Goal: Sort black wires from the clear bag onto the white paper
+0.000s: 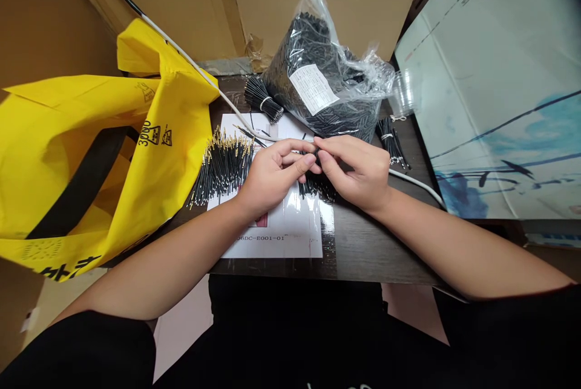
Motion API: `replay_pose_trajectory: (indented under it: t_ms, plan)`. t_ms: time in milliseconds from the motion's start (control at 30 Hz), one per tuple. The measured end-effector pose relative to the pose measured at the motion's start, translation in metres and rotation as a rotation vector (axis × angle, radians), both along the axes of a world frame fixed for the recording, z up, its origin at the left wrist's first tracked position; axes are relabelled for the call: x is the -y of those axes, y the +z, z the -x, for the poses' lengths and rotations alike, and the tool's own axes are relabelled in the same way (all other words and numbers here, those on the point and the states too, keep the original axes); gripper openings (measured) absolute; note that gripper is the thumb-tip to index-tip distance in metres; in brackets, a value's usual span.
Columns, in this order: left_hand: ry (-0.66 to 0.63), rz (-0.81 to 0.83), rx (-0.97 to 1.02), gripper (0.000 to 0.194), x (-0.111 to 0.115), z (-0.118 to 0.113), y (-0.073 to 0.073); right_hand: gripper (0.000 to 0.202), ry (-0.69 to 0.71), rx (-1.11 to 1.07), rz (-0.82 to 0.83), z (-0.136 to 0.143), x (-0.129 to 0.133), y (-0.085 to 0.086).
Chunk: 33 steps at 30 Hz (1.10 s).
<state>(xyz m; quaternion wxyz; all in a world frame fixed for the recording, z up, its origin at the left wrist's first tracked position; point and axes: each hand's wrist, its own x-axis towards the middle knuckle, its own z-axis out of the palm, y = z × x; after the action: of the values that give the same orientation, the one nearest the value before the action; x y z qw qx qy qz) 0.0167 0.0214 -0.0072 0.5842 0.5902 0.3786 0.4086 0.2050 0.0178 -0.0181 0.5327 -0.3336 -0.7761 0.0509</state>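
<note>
Black wires (223, 168), dark tabletop (385, 247), white paper (290, 244), cardboard (313, 8) behind; left hand (270, 174), right hand (358, 171), each grip clamped on dark piece (316, 152).

From here I see clear, glossy, crinkled plastic in the bag (324, 74) at upper centre, its label (313, 89) smooth white paper; at left, the yellow bag (177, 117) looks like matt, creased cloth; I read the tabletop (376, 244) at lower centre as dark, wood-grained, with a sheen; behind, matt brown cardboard in the boxes (318, 2); gold-coloured, shiny, metallic tips on the black wires (222, 165) left of centre.
</note>
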Motion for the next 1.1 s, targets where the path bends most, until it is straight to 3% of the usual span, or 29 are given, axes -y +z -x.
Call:
replay_pose_trajectory:
  t_ms: [233, 467, 567, 733, 1100]
  plan:
    - [-0.006, -0.019, -0.004, 0.031, 0.001, -0.002, 0.002, 0.026, 0.019, -0.011, 0.051, -0.002, 0.001, -0.002]
    - [-0.05, 0.008, 0.019, 0.034, 0.001, -0.005, 0.005, 0.025, -0.082, 0.066, 0.103, -0.004, 0.003, 0.001]
    - [0.01, -0.007, -0.006, 0.034, 0.0, -0.003, 0.006, 0.028, -0.125, 0.038, 0.147, -0.003, 0.004, 0.003]
    - [0.148, -0.06, -0.038, 0.026, -0.004, 0.001, 0.001, 0.007, -0.134, 0.028, 0.13, 0.001, 0.005, 0.005]
    - [0.203, -0.021, 0.078, 0.027, -0.006, -0.002, -0.004, 0.01, -0.022, 0.154, 0.184, 0.008, 0.006, 0.005]
